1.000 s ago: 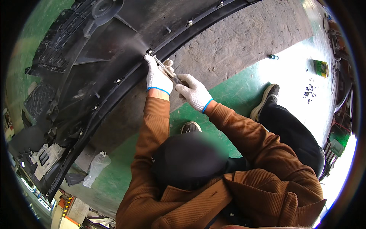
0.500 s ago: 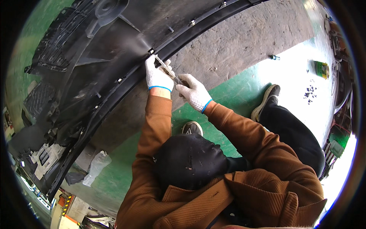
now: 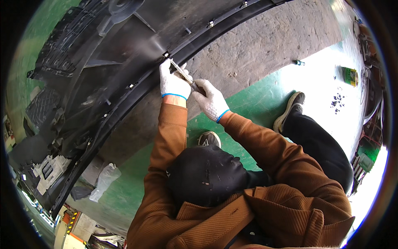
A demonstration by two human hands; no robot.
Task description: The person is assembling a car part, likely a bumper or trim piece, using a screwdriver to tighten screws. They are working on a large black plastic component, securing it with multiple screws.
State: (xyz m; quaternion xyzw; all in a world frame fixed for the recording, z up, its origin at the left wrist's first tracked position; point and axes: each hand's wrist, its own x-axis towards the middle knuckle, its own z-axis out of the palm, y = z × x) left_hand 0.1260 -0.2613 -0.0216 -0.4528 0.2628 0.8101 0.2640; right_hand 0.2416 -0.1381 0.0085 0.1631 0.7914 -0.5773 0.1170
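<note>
A large black plastic panel, shaped like a car bumper seen from inside, fills the upper left. Along its curved rim sit small light clips, one of them a clip just beyond my left fingertips. My right hand, in a white knit glove, is closed round the handle of what looks like a screwdriver. Its metal shaft slants up and left toward that clip. My left hand, also gloved, has its fingers curled about the shaft beside the rim. Whether the tip touches the clip cannot be made out.
Under the panel lies a worn grey-brown mat on the green floor. At right are a small dark teal object, a green-yellow tin and scattered dark bits. A clear plastic bag lies lower left.
The panel and my left hand have shifted very slightly to the right. Both hands keep their hold on the screwdriver, with the right hand's pose a little altered.
</note>
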